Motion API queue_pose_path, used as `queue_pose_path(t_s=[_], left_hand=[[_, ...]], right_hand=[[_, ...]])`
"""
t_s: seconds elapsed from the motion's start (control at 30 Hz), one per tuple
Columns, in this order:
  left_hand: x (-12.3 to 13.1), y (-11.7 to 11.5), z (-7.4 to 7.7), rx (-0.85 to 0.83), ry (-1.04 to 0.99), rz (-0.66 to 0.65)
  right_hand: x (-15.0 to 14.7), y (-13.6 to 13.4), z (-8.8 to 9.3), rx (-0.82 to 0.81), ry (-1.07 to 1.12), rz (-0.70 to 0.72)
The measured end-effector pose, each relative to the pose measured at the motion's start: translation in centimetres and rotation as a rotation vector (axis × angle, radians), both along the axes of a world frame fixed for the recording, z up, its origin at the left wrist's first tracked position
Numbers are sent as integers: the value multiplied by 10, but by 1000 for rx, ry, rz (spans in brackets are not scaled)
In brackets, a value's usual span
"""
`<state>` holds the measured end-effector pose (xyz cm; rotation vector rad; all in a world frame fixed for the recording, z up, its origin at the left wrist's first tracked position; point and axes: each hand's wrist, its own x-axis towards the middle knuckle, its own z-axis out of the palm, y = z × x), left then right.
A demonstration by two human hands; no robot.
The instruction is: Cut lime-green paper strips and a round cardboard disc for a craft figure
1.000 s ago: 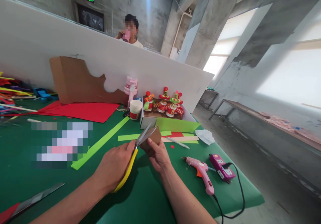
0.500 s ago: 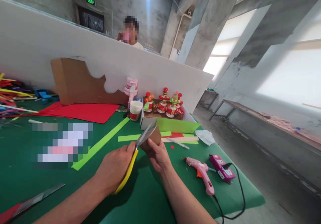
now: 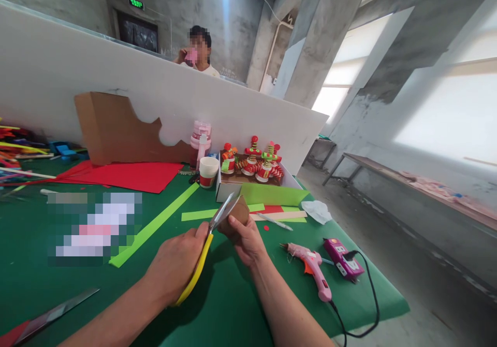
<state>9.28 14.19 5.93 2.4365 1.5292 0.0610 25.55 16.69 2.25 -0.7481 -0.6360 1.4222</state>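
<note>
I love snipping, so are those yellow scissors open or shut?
Open: the yellow scissors have their two blades apart at the tips.

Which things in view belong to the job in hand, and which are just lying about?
In use:
yellow-handled scissors, left hand
brown piece, right hand

Apparently just lying about:
pink glue gun
pen
paper cup
red-handled blade

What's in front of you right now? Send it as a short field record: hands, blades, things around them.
Left hand: holding yellow-handled scissors
Right hand: gripping brown cardboard piece
Scissor blades: slightly apart, at the cardboard piece
Beyond hands: white box holding paper-cup figures
Right of hands: pink glue gun
Surface: green-covered table
</note>
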Motion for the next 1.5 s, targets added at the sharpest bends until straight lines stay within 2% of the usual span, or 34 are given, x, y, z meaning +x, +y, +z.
queue_pose_path(t_s=[0.4,0.53,1.03,1.33,1.5], left_hand=[[-1,1,-2,17,45,-17],[-1,1,0,-26,82,-17],[1,-1,6,1,166,-16],[1,1,-1,-47,89,-35],[1,-1,2,-64,108,-40]], right_hand=[[8,3,-2,20,-70,28],[14,5,-4,20,-114,60],[26,5,2,17,-212,94],[27,6,0,28,-200,102],[29,7,-1,36,-218,115]])
